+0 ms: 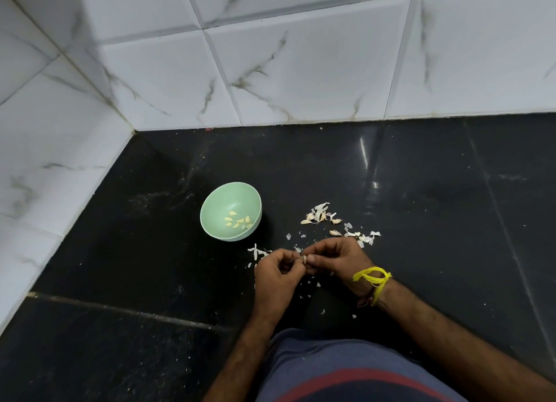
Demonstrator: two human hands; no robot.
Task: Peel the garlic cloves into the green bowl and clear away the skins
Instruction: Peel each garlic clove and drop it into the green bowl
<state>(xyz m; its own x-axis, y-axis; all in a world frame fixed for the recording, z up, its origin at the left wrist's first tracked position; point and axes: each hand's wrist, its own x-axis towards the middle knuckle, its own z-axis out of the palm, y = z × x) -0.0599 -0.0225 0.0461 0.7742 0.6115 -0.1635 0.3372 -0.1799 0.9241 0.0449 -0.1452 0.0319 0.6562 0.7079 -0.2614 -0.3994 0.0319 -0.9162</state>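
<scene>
We pinch a clove [304,259] between our left hand [278,273] and right hand [337,258], both curled round it low over the dark floor [436,221], the fingertips meeting at the clove so its long axis is too hidden to tell. The bowl [210,221], with several peeled cloves [239,220] in it, lies at about ten o'clock from the hands, nearer the left hand, so we judge that hand has the shorter reach for the drop. Unpeeled cloves [316,218] and skins [362,237] lie at one o'clock, nearer the right hand, with more skins strewn around the hands.
</scene>
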